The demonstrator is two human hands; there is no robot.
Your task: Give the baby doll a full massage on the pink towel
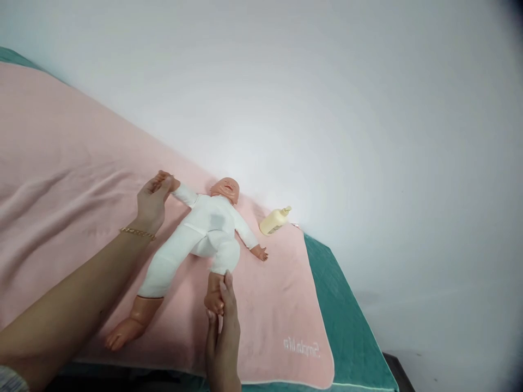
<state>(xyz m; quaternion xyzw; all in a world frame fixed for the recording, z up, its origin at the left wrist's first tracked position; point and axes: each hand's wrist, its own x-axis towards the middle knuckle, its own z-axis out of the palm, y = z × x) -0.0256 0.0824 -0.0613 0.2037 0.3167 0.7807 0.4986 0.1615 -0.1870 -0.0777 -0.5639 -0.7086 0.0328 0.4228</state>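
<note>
A baby doll with a white cloth body lies on its back on a pink blanket, its head toward the wall. My left hand, with a gold bracelet at the wrist, is closed around the doll's hand on the left and holds that arm out sideways. Near the front edge, my right hand grips the doll's foot on the right, thumb below and fingers along its side. That leg is bent at the knee. The other leg stretches toward the lower left, untouched.
A pale yellow pump bottle stands, seemingly tilted, near the wall, right of the doll. A small, unclear object lies behind it. Green cloth shows beyond the blanket's right edge. Wrinkles cross the blanket at left.
</note>
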